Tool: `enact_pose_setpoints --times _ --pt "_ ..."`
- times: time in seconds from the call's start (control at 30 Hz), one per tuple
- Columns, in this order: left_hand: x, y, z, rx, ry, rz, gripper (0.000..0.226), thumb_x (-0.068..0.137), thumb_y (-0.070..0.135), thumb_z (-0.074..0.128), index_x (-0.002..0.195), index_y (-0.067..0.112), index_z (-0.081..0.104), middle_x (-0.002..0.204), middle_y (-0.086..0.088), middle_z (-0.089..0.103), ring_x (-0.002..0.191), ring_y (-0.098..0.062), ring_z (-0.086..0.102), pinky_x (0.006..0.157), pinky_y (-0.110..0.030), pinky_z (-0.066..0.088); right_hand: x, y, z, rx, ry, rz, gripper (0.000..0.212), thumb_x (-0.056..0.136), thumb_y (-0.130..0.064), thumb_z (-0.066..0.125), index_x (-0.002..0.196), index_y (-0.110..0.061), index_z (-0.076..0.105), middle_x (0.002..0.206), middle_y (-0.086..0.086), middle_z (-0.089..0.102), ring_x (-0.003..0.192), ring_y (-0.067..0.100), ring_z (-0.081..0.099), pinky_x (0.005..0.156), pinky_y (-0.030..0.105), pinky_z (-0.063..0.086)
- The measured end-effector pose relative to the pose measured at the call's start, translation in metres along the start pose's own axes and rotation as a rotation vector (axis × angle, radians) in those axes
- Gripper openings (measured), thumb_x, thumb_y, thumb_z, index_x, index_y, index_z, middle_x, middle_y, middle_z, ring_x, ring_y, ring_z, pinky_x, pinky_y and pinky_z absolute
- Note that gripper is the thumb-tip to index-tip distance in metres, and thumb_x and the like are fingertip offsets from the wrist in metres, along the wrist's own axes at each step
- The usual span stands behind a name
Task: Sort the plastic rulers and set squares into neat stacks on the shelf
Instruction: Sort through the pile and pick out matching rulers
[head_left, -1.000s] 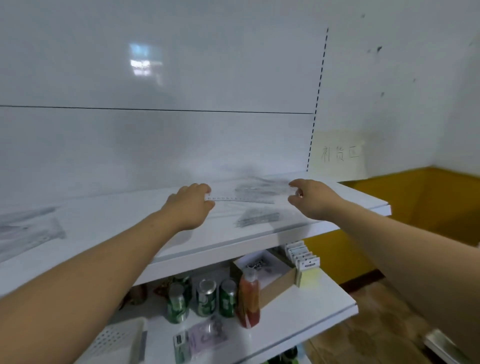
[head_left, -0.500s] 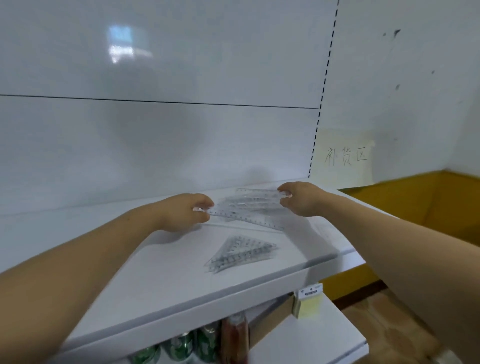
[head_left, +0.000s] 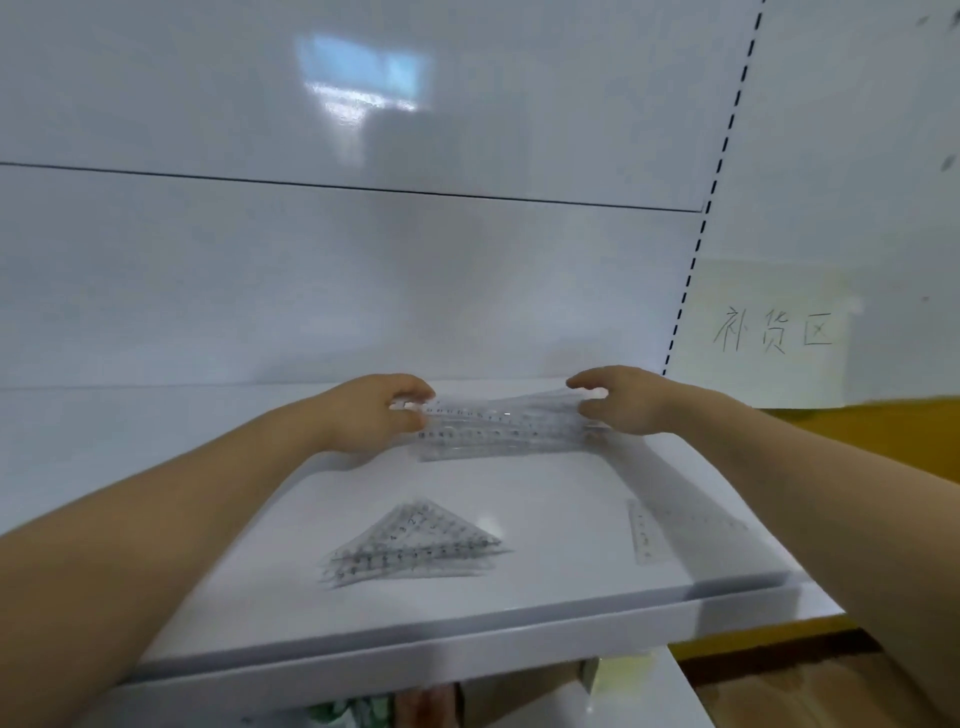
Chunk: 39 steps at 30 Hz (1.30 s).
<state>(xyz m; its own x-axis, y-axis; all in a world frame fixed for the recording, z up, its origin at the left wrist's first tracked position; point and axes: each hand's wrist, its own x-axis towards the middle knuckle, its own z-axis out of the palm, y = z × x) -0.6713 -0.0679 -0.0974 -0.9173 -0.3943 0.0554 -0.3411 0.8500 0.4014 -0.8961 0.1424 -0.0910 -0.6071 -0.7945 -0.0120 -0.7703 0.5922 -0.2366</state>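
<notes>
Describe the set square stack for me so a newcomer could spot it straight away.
On the upper white shelf, look near the front edge, between the two forearms. The set square stack lies there flat, untouched. It is triangular, unlike the long rulers that the left hand and right hand hold at the back, and a pile, unlike the single clear piece at the right.

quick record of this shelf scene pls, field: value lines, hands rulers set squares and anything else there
shelf: white, topmost in view
ruler bundle: clear, toward the back of the shelf, held at both ends
left hand: grips the bundle's left end
right hand: grips the bundle's right end
set squares: clear stack, flat, nearer the front edge, untouched
loose clear piece: flat at the right, partly hidden by the right forearm; ruler or set square, cannot tell
paper note: on the wall at right, handwritten
</notes>
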Motion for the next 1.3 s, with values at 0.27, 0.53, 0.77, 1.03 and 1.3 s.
enact_pose_setpoints --times 0.27,0.53,0.77,1.03,1.3 --pt "0.023 0.047 0.029 0.174 -0.020 -0.082 0.050 0.094 0.037 0.052 0.141 0.023 0.040 0.146 0.001 0.041 0.129 -0.020 0.042 0.106 -0.028 0.032 -0.007 0.050 -0.001 0.061 0.003 0.008 0.050 0.097 -0.050 0.036 0.140 -0.026 0.042 0.147 -0.003 0.041 0.133 0.019 0.039 0.110 0.033 0.029" --pt "0.012 0.054 0.030 0.205 -0.062 -0.152 0.065 0.091 0.050 0.050 0.146 0.020 0.031 0.153 0.001 0.030 0.137 -0.020 0.032 0.112 -0.030 0.024 0.002 0.055 0.010 0.040 -0.064 0.004 0.058 0.095 -0.053 0.037 0.145 -0.024 0.035 0.151 0.002 0.035 0.137 0.023 0.034 0.113 0.036 0.026" --pt "-0.025 0.033 0.016 0.208 -0.005 -0.204 0.064 0.093 0.052 0.047 0.147 0.024 0.028 0.156 0.006 0.022 0.141 -0.016 0.025 0.113 -0.031 0.020 0.006 -0.004 0.000 -0.055 -0.024 -0.147 0.058 0.097 -0.052 0.034 0.146 -0.021 0.031 0.152 0.006 0.031 0.137 0.026 0.032 0.110 0.037 0.026" --pt "-0.125 -0.067 -0.029 0.200 0.085 -0.396 0.060 0.091 0.052 0.049 0.144 0.031 0.033 0.154 0.010 0.025 0.140 -0.015 0.027 0.113 -0.030 0.020 0.025 -0.170 0.024 -0.085 -0.072 -0.366 0.061 0.096 -0.056 0.033 0.147 -0.022 0.030 0.154 0.003 0.028 0.139 0.024 0.030 0.114 0.038 0.023" --pt "-0.270 -0.208 -0.095 0.218 0.211 -0.640 0.061 0.091 0.050 0.049 0.145 0.027 0.031 0.156 0.005 0.023 0.142 -0.016 0.024 0.115 -0.031 0.018 0.021 -0.404 0.084 -0.088 -0.153 -0.634 0.061 0.096 -0.054 0.035 0.147 -0.021 0.029 0.150 0.005 0.033 0.138 0.023 0.031 0.110 0.032 0.024"
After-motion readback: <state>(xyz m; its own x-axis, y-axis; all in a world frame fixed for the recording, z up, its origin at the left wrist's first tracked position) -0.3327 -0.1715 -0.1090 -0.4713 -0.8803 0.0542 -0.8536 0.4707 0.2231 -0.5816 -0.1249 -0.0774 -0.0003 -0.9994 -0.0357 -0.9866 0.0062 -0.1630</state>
